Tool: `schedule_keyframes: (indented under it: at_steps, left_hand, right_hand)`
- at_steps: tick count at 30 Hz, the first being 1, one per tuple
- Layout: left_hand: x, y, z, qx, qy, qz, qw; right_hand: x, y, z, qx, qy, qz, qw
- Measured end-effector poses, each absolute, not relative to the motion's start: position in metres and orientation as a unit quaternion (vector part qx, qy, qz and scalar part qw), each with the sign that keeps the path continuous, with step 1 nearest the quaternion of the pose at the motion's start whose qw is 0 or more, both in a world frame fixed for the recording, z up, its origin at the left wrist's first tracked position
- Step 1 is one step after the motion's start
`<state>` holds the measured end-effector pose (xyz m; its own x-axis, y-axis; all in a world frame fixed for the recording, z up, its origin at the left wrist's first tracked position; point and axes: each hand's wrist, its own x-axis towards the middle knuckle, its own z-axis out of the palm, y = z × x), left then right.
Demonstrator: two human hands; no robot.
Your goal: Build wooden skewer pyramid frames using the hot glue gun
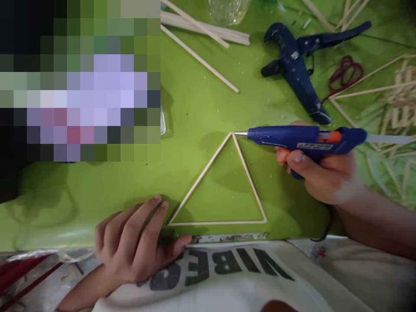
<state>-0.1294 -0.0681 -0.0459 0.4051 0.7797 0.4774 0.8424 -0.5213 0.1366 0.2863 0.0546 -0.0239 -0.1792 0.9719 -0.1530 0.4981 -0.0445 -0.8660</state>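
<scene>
My right hand (325,173) is wrapped around a blue glue gun (286,138), a finger at its orange trigger. The metal nozzle meets the top corner of a triangle of thin wooden sticks (249,177) lying flat on the green table (214,195). A pale glue stick (390,138) pokes out of the gun's back end. At the lower left, my left hand (133,238) rests on the table edge with fingers spread and nothing in them. Its index fingertip is close to the triangle's bottom left corner; whether they touch I cannot tell.
A dark blue pipe cutter (294,65) lies beyond the glue gun. Dark red cord (346,73) and stick frames (403,99) are at the right. Loose wooden sticks (208,63) and a clear container (228,11) lie at the back. A pixelated block hides the upper left.
</scene>
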Motion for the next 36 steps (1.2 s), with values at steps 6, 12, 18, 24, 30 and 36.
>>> schedule_keyframes:
  at_steps: [6,12,18,24,30,36]
  left_hand:
    - [-0.1303,-0.0712,-0.0487,-0.832,-0.489,-0.254,0.055]
    - [-0.1299,-0.0706,-0.0481,-0.835,-0.487,-0.250,0.056]
    - [-0.1324,-0.0737,-0.0457,-0.835,-0.494,-0.237,0.043]
    - [-0.1313,-0.0735,-0.0442,-0.837,-0.493,-0.230,0.061]
    - [-0.1297,-0.0697,-0.0430,-0.838,-0.489,-0.230,0.073]
    - [-0.1318,-0.0735,-0.0446,-0.841,-0.490,-0.220,0.060]
  right_hand:
    - [0.2839,0.0565,-0.0231,-0.553,-0.644,0.444,0.289]
    - [0.2865,0.0531,-0.0261,-0.561,-0.632,0.445,0.297]
    - [0.2838,0.0509,-0.0274,-0.576,-0.627,0.436,0.292]
    - [0.2873,0.0474,-0.0298,-0.584,-0.625,0.426,0.295]
    - [0.2871,0.0515,-0.0251,-0.599,-0.630,0.420,0.261]
    - [0.2844,0.0514,-0.0244,-0.601,-0.623,0.420,0.274]
